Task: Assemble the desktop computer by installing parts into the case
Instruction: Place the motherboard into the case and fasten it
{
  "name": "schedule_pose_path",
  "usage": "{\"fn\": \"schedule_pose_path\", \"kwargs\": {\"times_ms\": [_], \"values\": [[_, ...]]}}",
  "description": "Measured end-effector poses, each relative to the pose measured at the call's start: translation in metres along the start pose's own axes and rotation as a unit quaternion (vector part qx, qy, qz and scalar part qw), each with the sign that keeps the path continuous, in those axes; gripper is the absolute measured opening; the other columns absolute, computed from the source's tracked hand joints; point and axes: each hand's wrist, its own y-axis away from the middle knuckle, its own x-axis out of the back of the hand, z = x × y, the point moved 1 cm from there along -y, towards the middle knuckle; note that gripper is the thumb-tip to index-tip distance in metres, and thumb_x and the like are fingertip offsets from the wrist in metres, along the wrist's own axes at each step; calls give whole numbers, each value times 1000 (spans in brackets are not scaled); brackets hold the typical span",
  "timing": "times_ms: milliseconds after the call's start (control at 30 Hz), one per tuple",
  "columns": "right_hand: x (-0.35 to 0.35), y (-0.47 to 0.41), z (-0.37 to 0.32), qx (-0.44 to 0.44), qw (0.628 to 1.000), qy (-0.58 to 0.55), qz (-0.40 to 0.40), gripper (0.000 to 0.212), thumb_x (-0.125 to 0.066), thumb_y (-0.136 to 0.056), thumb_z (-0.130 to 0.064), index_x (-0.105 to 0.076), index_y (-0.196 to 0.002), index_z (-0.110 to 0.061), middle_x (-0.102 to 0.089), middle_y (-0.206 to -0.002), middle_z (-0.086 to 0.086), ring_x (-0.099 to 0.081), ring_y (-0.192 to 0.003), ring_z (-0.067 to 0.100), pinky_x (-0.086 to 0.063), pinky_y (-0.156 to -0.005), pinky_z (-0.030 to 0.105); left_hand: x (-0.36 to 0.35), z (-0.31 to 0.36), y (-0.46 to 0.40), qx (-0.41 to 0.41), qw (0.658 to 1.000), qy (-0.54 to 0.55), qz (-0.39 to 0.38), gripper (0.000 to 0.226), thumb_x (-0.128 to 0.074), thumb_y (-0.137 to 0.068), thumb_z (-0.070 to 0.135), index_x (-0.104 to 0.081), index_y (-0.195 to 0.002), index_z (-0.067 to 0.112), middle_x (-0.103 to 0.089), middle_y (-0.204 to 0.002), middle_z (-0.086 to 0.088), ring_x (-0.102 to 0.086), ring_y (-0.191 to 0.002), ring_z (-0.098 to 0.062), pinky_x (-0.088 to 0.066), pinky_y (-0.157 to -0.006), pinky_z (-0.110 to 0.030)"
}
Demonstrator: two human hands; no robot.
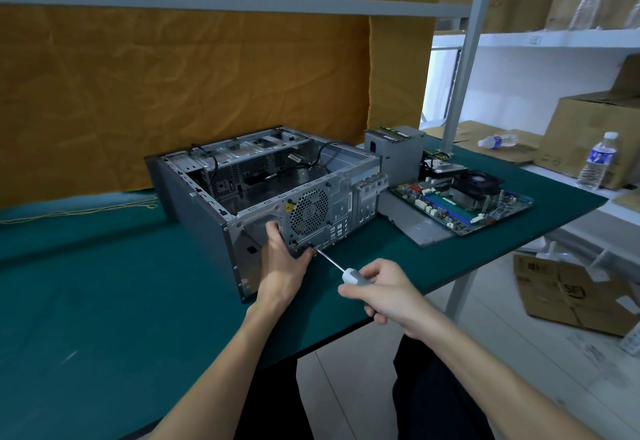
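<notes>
An open grey computer case lies on its side on the green table, its rear panel with a round fan grille facing me. My left hand grips the lower edge of that rear panel below the grille, fingers curled around it. My right hand holds a white-handled screwdriver; its metal tip touches the rear panel close to my left fingers. A motherboard with a CPU cooler lies on the table right of the case. A grey power supply stands behind it.
A grey side panel lies under the motherboard. Water bottles and cardboard boxes sit on white shelves at right. Another box lies on the floor. An orange cloth hangs behind the table. The table's right edge is near my right hand.
</notes>
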Motion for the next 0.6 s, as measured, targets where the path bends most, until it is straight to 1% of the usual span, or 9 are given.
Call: {"fn": "schedule_pose_path", "kwargs": {"times_ms": [67, 100, 200, 267, 333, 400, 500, 533, 600], "values": [[1, -2, 0, 50, 997, 44, 39, 26, -76, -86, -30, -63, -93, -9, -68, -62, 4, -59, -44, 12, -38, -38, 23, 0, 0, 0, 1, 1000, -1, 0, 61, -85, -81, 21, -39, -122, 26, -62, -105, 15, -60, -89, 5, -45, -82, -16], [1, -3, 0, 50, 997, 47, 33, 27, -70, -90, -33, -65, -89, -6, -70, -63, 5, -59, -44, 12, -37, -38, 23, 0, 1, 0, 2, 1000, -4, 1, 61, -85, -81, 21, -39, -121, 26, -62, -104, 16, -60, -88, 6, -44, -80, -12], [2, -1, -5, -12, 1000, 18, -19, 36, -57, -96, -41, -68, -92, -7, -74, -67, 2, -49, -43, 11, -31, -40, 19, 1, 1, 0, 7, 1000, -6, 0, 58, -84, -82, 18, -40, -118, 27, -60, -98, 23, -57, -83, 20, -43, -69, 0], [1, 1, -9, -11, 999, 36, -12, 31, -65, -89, -44, -65, -94, -13, -71, -73, 0, -48, -47, 12, -31, -42, 21, 1, 1, 1, 5, 1000, -10, 2, 57, -84, -82, 17, -40, -117, 27, -58, -95, 26, -56, -82, 24, -42, -66, 2], [1, 2, -10, 20, 994, 103, 35, 33, -79, -77, -43, -61, -93, -20, -67, -81, 0, -54, -57, 15, -37, -48, 23, 2, 2, 1, 6, 1000, -11, 0, 56, -84, -82, 17, -40, -116, 26, -58, -95, 27, -56, -82, 24, -43, -67, -1], [1, 1, -11, 56, 986, 136, 77, 26, -80, -78, -35, -62, -87, -19, -68, -82, 0, -60, -59, 15, -41, -53, 24, 2, 2, 0, 9, 1000, -9, 0, 56, -84, -83, 18, -40, -117, 26, -58, -95, 27, -56, -81, 19, -43, -73, -7], [2, 0, -11, 1, 1000, 7, -4, 28, -68, -93, -34, -68, -89, -6, -72, -71, 3, -55, -47, 13, -36, -43, 22, 2, 2, 0, 4, 1000, -14, 3, 56, -83, -83, 19, -40, -117, 28, -58, -94, 25, -56, -82, 15, -45, -74, -13], [2, 1, -11, -28, 999, -13, -31, 34, -62, -97, -36, -70, -92, -4, -73, -68, 2, -52, -45, 12, -35, -41, 21, 2, 2, 1, 2, 1000, -13, 2, 56, -84, -83, 19, -40, -116, 28, -59, -94, 25, -57, -82, 15, -45, -73, -11], [2, 1, -10, -33, 999, 12, -39, 38, -57, -98, -40, -71, -95, -4, -71, -66, 0, -48, -44, 11, -33, -41, 19, 2, 3, 2, 4, 1000, -8, 0, 56, -84, -82, 19, -40, -115, 29, -60, -94, 25, -58, -82, 19, -44, -70, -5]]}}
